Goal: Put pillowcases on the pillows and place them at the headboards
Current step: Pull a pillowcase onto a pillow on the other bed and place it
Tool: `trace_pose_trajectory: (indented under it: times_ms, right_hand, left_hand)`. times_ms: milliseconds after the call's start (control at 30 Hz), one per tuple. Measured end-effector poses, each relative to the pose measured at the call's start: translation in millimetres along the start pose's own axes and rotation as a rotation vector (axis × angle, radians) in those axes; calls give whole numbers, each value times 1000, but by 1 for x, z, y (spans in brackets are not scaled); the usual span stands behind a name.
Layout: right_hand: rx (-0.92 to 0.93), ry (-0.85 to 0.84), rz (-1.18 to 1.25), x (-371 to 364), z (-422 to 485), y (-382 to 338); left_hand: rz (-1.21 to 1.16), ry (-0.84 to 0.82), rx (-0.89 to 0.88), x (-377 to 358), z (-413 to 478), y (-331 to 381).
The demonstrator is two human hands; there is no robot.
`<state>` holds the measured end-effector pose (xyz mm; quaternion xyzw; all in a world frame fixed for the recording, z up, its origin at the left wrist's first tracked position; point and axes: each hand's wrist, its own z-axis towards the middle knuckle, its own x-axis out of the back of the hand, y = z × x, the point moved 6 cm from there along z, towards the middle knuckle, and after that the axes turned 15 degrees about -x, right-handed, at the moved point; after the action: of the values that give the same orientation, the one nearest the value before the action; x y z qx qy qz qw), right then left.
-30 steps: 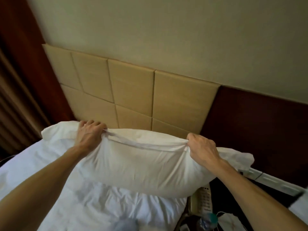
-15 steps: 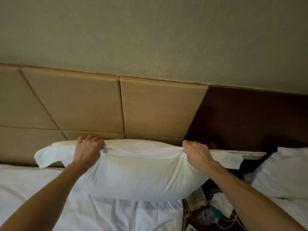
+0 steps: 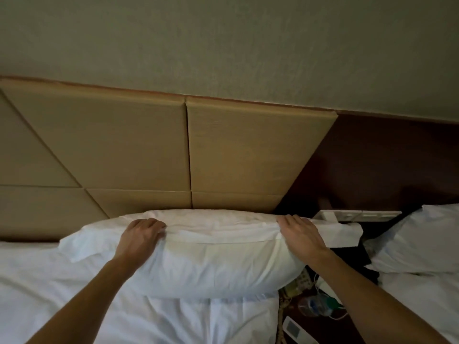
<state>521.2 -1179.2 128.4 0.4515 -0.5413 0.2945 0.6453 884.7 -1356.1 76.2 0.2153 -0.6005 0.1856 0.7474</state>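
Observation:
A white pillow in its pillowcase (image 3: 213, 266) lies across the head of the bed, its top edge up against the tan padded headboard (image 3: 139, 150). My left hand (image 3: 141, 234) grips the fabric along the pillow's upper edge, left of the middle. My right hand (image 3: 298, 234) holds the same edge near the pillow's right end, fingers curled over the top. The pillow's right end hangs past the side of the mattress. A second white pillow (image 3: 417, 244) lies on the neighbouring bed at the right.
White bedding (image 3: 74, 294) covers the mattress below the pillow. Between the beds stands a dark nightstand (image 3: 330, 328) with a phone, a plastic bottle (image 3: 315, 304) and cables. A dark wood wall panel (image 3: 385, 165) carries a white switch strip (image 3: 357, 216).
Both hands have carried the pillow forward and down until it lies against the headboard. The view has swung right, and the neighbouring bed's pillow has come into sight.

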Motion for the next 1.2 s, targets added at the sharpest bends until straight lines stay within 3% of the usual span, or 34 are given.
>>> trace_pose_trajectory:
  times_ms: [233,333,533,800,1100,1200]
  right_hand:
    - [45,27,46,-3,-1,-1]
    - [82,56,85,3,-8,6]
    - [164,106,183,30,-21,32]
    - [99,164,302,99,-1,91]
    - [28,-26,229,36,18,109]
    - [2,-18,237,23,25,102]
  left_hand:
    - [62,-37,200,-3,-19,2]
    - [125,-115,182,3,-22,22]
    - [217,-151,325,58,-24,38]
    - [259,9,379,142,21,70]
    - [303,-63,320,101,68,83]
    - [304,-81,319,84,68,78]
